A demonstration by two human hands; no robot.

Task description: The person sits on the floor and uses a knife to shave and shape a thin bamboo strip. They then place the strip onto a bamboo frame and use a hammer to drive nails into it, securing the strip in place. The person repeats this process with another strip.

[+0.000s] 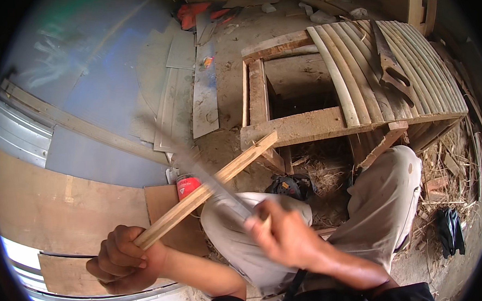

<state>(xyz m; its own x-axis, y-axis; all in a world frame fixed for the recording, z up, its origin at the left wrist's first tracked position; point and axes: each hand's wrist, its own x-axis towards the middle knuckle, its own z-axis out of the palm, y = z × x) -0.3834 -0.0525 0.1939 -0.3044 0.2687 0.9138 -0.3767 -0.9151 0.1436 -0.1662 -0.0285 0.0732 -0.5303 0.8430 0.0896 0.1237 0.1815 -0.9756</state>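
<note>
My left hand [128,259] is closed round the lower end of a split wooden stick [173,216], which slants up to the right toward the wooden frame. My right hand [289,235] grips the handle of a long-bladed knife, like a machete [230,197]. Its blade crosses over the middle of the stick, pointing up and left; the far end is smeared by motion. Whether the edge touches the stick, I cannot tell. Just beyond the stick's tip stands the wooden frame [299,126], partly covered by rounded slats [351,71].
A handsaw [390,69] lies on the slats. A red can [187,185] stands beside my left knee, and a dark power tool [289,186] rests between my legs. Shavings [331,200] litter the ground. Plywood sheets [69,206] lie at left, a black bag-like item [450,231] at right.
</note>
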